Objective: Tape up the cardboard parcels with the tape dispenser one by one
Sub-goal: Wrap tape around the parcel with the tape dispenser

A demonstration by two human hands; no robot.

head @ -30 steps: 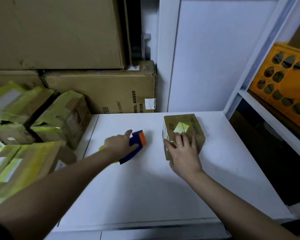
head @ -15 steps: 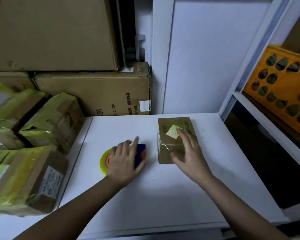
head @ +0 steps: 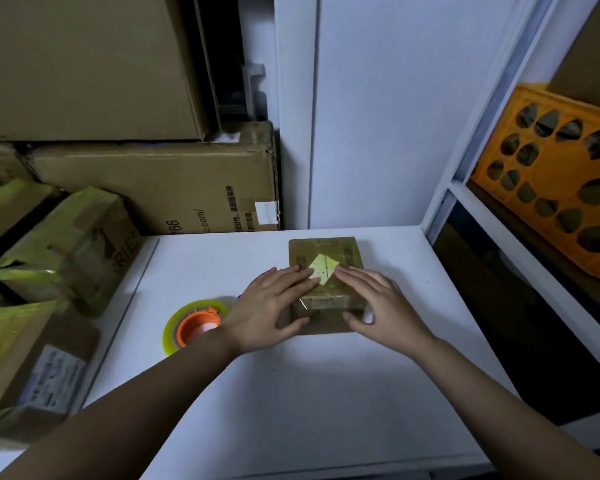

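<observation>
A small brown cardboard parcel with a yellow patch on top lies on the white table. My left hand rests on its left side, fingers straight on the top and thumb against the near face. My right hand presses the right side the same way. The tape dispenser, an orange hub inside a yellowish tape roll, lies on the table left of my left wrist, with nothing holding it; its blue body is mostly hidden behind my hand.
Taped parcels with yellow-green tape are stacked at the left edge of the table. Large cardboard boxes stand behind them. An orange crate sits on a white shelf at the right. A white wall panel rises at the back.
My left hand has let go of the tape dispenser and moved right onto the parcel. The right hand has shifted to the parcel's right side. The dispenser stays on the table.
</observation>
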